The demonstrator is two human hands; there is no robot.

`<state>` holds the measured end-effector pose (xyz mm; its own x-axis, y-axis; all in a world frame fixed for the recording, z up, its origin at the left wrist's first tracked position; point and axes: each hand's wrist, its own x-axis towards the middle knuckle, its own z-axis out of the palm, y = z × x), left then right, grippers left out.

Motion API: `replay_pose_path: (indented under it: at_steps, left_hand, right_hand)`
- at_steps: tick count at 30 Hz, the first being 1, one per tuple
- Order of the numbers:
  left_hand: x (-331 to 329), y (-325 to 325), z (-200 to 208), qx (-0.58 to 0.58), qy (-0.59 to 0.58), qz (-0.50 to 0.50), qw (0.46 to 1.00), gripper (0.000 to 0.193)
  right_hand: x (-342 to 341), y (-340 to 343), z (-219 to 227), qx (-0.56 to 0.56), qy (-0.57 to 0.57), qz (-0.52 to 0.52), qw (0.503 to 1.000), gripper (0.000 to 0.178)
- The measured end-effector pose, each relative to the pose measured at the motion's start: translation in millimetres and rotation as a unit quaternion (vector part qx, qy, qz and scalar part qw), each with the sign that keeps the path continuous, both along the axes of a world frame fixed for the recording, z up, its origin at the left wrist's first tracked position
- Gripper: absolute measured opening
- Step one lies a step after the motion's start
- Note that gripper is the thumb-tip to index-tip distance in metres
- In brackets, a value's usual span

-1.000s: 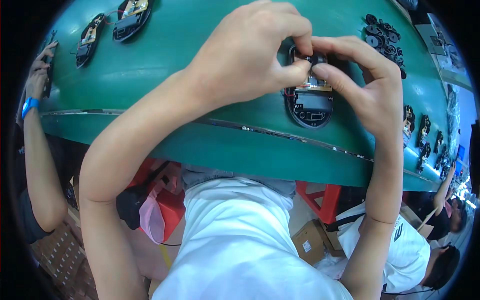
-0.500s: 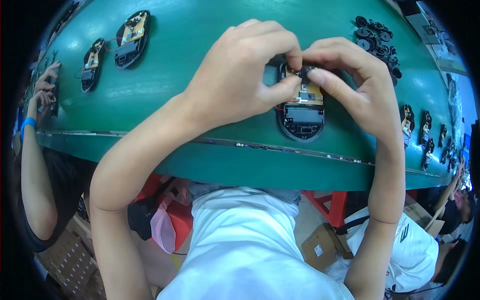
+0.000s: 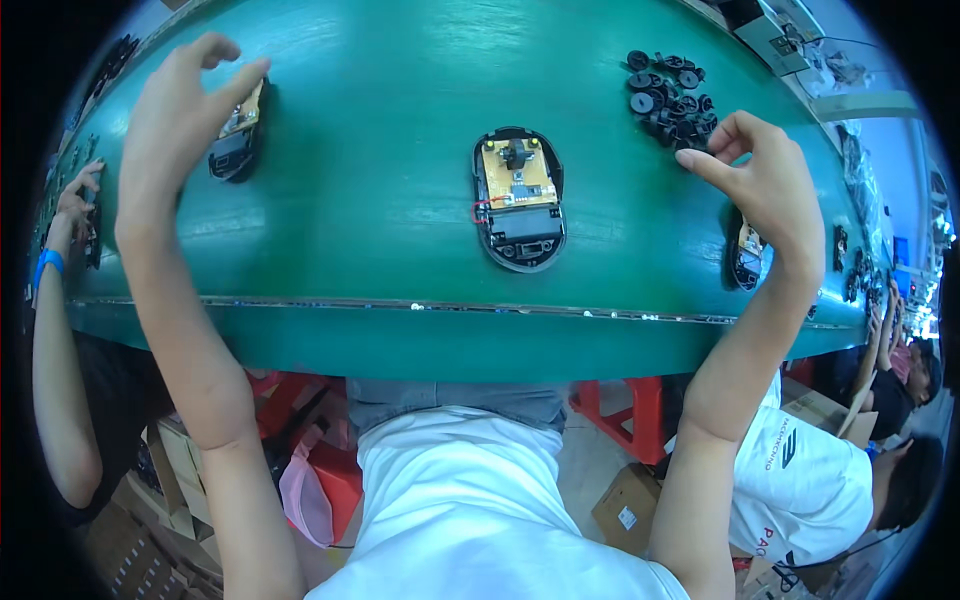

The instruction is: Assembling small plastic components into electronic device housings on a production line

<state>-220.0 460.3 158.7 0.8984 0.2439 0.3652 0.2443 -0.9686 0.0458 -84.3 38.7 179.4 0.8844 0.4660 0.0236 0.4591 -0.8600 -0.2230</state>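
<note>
In front of me on the green table lies an opened computer mouse base (image 3: 520,250), black, with a tan circuit board (image 3: 500,170) and a red wire at its left side. A black scroll wheel (image 3: 517,154) sits upright on the board. At the far left, my left hand (image 3: 178,125) is raised with thumb and fingers apart, over or beside another mouse base (image 3: 236,150), which it partly hides; I see nothing in it. To the right, my right hand (image 3: 755,175) is open, fingers bent and thumb apart, by a pile of black scroll wheels (image 3: 670,105).
More mouse bases lie at the right, one (image 3: 746,255) partly behind my right forearm. A metal-edged gap (image 3: 480,308) runs along the table front. A co-worker's hand (image 3: 78,195) works at the left edge. A red stool (image 3: 625,415) stands under the table.
Both hands have come away from the central mouse base, the left going far left, the right toward the wheel pile. The scroll wheel on the board is now uncovered. The view has shifted slightly.
</note>
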Motion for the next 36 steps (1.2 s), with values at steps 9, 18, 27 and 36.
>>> replay_pose_path:
  at_steps: [9,18,27,36]
  left_hand:
    - [7,-18,-21,-0.085,0.106,-0.010,0.991,0.047]
    - [4,-75,-3,-0.318,-0.034,-0.167,0.933,0.033]
    - [-1,-70,-15,-0.253,0.093,-0.272,0.924,0.049]
    - [-1,-94,-23,-0.219,-0.046,-0.244,0.944,0.024]
  right_hand:
    - [-2,9,-7,-0.031,-0.001,-0.008,0.999,0.029]
    - [-12,14,1,0.252,0.182,0.019,0.950,0.018]
    - [-25,41,-22,0.405,0.497,0.134,0.756,0.025]
    - [-17,42,-44,0.561,0.541,0.068,0.623,0.021]
